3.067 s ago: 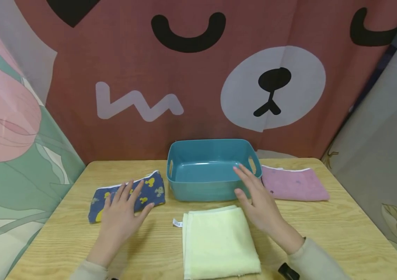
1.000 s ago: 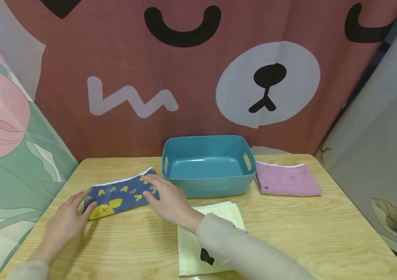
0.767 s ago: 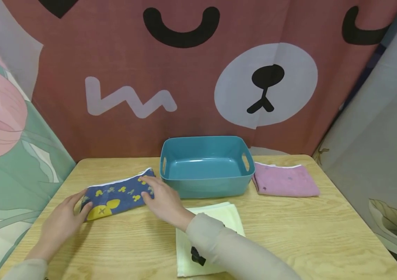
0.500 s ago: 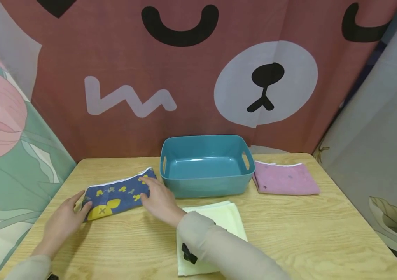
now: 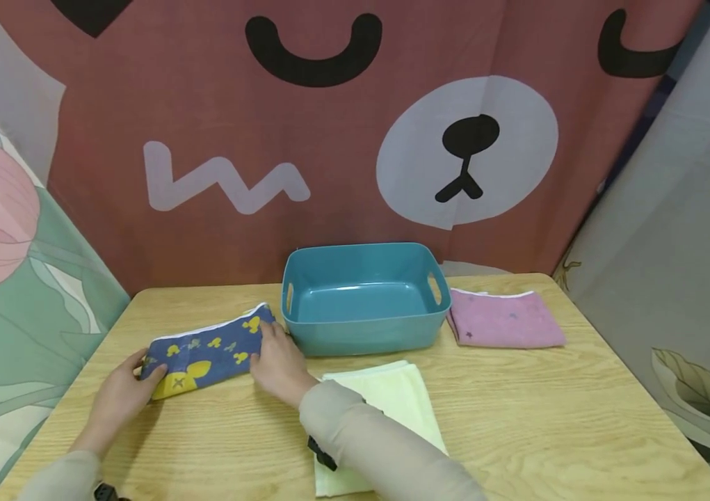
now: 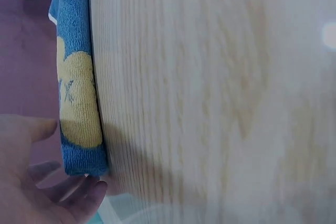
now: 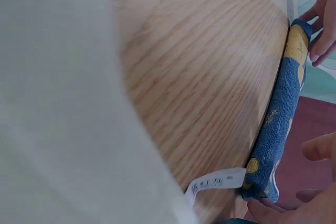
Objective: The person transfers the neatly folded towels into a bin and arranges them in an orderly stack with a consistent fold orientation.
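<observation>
Folded blue towel (image 5: 211, 351) at the counter's (image 5: 517, 417) left, a grip at each end.
Head view: left grip (image 5: 118, 395) is at the left end, right grip (image 5: 281, 362) at the right, just left of the teal basket (image 5: 361, 337). Left wrist: fingers meet the end, thumb apart. Right wrist: thumb and fingers stand apart too; neither grip looks clamped. The fuzzy towel should handle light, soft and floppy, not fragile; best pinched at both short ends through all layers.
</observation>
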Demonstrator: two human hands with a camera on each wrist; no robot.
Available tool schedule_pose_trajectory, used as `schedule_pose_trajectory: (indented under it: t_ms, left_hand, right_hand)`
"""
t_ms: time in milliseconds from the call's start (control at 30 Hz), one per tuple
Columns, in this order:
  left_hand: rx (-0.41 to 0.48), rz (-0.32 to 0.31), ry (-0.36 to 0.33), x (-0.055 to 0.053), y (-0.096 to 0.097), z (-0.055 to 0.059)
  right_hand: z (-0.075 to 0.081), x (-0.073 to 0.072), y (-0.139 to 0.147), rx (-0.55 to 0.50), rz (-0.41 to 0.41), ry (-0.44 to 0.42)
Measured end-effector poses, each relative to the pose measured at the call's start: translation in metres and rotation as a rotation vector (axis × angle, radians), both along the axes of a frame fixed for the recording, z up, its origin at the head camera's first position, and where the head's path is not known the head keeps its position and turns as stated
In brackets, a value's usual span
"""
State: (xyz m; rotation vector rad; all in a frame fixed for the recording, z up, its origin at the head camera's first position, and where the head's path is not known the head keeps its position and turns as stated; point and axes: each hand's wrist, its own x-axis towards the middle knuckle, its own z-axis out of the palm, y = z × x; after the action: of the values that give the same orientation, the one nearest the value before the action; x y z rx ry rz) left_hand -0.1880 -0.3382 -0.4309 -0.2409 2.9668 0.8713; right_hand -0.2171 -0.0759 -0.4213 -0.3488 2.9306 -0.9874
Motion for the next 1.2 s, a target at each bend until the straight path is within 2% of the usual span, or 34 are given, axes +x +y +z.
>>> schedule_pose_trajectory:
  t_ms: [233,567,733,900,1000,1200]
  left_hand:
    - [0.027,0.04,-0.052,-0.003,0.003,-0.001]
    - [0.019,0.057,-0.092,-0.003,0.006,-0.002]
    - [0.028,0.054,-0.138,-0.002,0.005,-0.002]
    - [0.086,0.061,-0.179,-0.001,0.001,-0.005]
    - [0.107,0.059,-0.178,-0.001,-0.002,-0.006]
    - [0.088,0.04,-0.133,-0.001,-0.002,-0.006]
  right_hand:
    - [-0.006,-0.005,-0.008,-0.018,-0.043,-0.022]
    - [-0.013,-0.009,-0.014,-0.011,-0.081,-0.035]
    - [-0.016,-0.014,-0.017,0.082,-0.094,-0.015]
    - [-0.018,-0.015,-0.019,0.176,-0.079,-0.011]
    - [-0.018,-0.015,-0.02,0.219,-0.072,-0.005]
    - [-0.019,-0.012,-0.018,0.258,-0.065,0.017]
